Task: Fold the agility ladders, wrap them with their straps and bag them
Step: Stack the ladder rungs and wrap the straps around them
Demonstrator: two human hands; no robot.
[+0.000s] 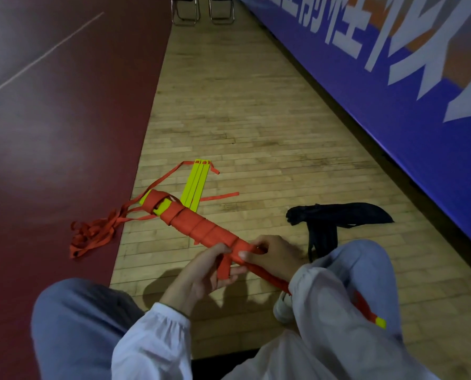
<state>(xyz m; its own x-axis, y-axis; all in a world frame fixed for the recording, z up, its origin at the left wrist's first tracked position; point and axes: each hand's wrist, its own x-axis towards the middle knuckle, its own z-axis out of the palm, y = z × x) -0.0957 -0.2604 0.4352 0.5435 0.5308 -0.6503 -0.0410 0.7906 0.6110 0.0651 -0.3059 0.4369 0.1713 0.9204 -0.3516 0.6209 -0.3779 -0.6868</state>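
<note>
Bundle [201, 226] held low over floor [242, 119], across my lap. R hand [272, 256] curled round near end, thumb on top. L hand [201, 272] pinching strap tail [224, 266]. I'd keep tail taut, lay turns flat w/ slight overlap, tuck end under last turn. 2nd ladder [196, 187] + bag [338, 218] on floor, not yet done.

Item: blue banner [366, 86], well apart from your fingers [220, 250], up and to their right. Lettering: large white Chinese characters, tilted, cut off by the frame edge. One, among those farthest from your fingers, seems to be "的"; the rest you cannot read with certainty.
</note>
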